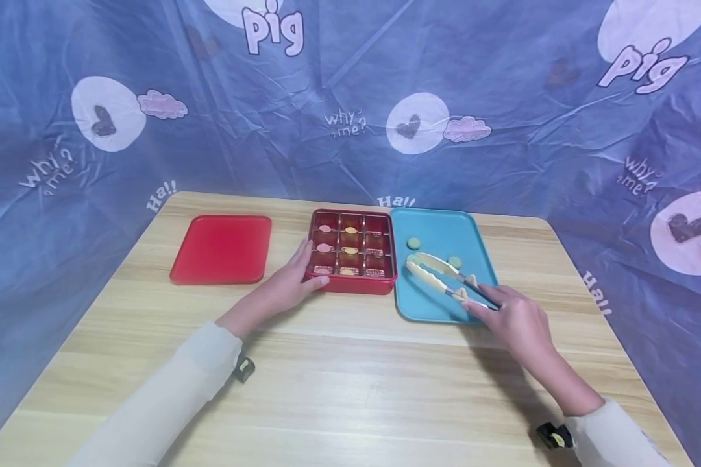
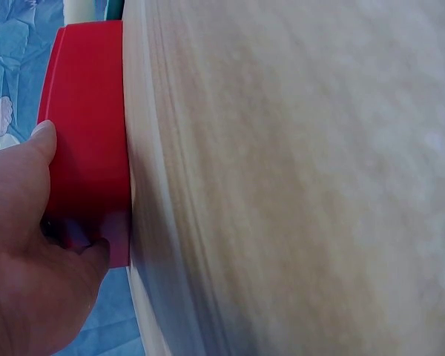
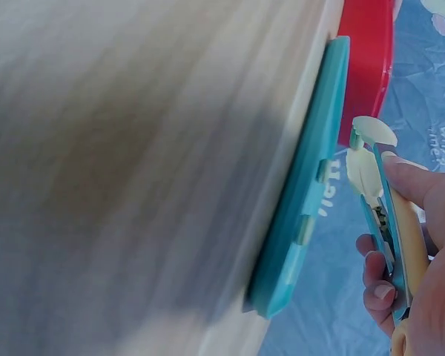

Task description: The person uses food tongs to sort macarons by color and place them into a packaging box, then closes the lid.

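My left hand (image 1: 286, 280) rests against the front left corner of a red box (image 1: 359, 285), its thumb on the front wall and its fingers straight along the left side. Clear dividers split the box into compartments, with pink macarons (image 1: 324, 248) in the left column and yellow macarons (image 1: 350, 250) in the middle one. My right hand (image 1: 516, 321) grips tongs (image 1: 429, 275) with cream tips over a blue tray (image 1: 420, 311). Between the tips is a green macaron (image 3: 355, 139), held above the tray. Two more green macarons (image 1: 413, 243) lie on the tray.
A flat red lid (image 1: 222, 250) lies on the wooden table (image 1: 327, 389) to the left of the box. The blue tray stands right beside the box. A printed blue cloth (image 1: 327, 155) hangs behind the table and along its sides.
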`<state>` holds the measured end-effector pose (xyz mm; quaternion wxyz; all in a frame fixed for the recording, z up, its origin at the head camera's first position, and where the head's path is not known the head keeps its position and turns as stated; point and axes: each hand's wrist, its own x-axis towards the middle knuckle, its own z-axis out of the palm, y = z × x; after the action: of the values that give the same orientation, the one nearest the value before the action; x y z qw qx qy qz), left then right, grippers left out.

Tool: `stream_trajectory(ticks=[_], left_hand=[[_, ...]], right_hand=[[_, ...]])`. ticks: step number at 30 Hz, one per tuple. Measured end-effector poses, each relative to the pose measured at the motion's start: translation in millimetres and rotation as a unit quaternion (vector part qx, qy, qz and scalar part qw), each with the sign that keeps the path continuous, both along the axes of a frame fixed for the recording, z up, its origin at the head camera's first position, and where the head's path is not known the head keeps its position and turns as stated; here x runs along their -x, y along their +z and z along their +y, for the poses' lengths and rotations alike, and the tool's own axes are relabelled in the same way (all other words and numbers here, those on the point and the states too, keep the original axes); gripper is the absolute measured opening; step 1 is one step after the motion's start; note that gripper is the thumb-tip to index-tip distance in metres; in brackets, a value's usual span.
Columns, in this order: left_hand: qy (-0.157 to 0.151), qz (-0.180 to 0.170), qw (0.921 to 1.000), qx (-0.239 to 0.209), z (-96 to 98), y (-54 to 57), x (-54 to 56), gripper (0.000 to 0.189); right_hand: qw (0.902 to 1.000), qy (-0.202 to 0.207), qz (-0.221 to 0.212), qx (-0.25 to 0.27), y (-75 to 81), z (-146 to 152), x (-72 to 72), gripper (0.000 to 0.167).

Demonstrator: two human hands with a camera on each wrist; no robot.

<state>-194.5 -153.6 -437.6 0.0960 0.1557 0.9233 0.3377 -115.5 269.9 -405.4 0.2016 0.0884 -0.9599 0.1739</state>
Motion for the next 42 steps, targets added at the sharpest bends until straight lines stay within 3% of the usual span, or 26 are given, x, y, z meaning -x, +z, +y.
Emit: stream_trajectory(ticks=[14, 27, 42], left_hand=[[0.000, 0.003, 1.0000, 0.000, 0.4, 0.2, -1.2, 0.099], [0.003, -0.002, 1.0000, -0.004, -0.1, -0.7, 0.1, 0.099], [0.002, -0.001, 1.0000, -0.004, -0.4, -0.5, -0.5, 0.099]], right_hand=[[0.9972, 0.042, 0.058, 0.020, 15.5, -18, -2.2, 0.052], [0.9958, 0.077, 0.049, 0.009, 17.2, -34, -1.2, 0.055], [0.9972, 0.069, 0.025, 0.013, 18.7, -39, 0.1, 0.055]])
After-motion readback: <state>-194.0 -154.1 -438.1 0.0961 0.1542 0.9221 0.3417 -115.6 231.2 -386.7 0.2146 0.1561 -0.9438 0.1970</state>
